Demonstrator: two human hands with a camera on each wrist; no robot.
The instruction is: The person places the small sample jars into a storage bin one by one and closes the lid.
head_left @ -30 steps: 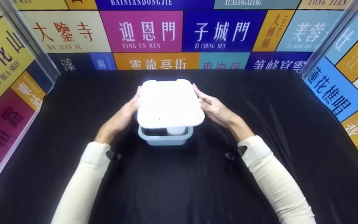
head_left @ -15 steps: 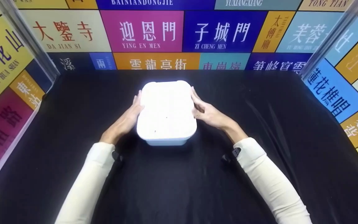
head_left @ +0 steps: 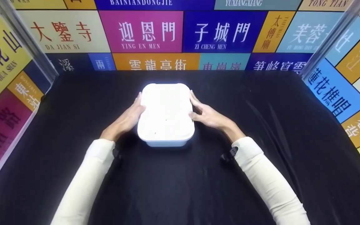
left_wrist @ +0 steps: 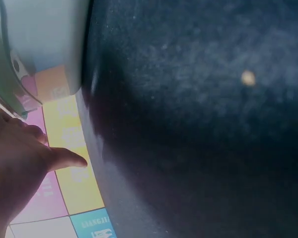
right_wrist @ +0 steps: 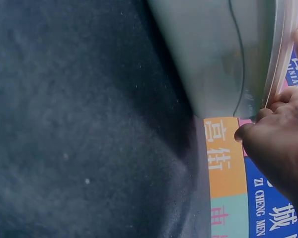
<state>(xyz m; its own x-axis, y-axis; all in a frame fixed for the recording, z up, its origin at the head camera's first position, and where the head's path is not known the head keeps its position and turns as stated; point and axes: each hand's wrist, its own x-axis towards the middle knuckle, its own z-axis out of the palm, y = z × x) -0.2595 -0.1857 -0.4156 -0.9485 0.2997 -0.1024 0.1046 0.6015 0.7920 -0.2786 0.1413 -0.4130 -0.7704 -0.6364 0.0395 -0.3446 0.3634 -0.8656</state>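
Your left hand (head_left: 124,120) and right hand (head_left: 209,116) press a white, smooth, rounded-rectangle lid (head_left: 166,111) between them, fingers on its long side rims. It sits on a pale container (right_wrist: 223,54), seemingly flush, mid-cloth (head_left: 261,162) toward the far edge, long axis running away from you.
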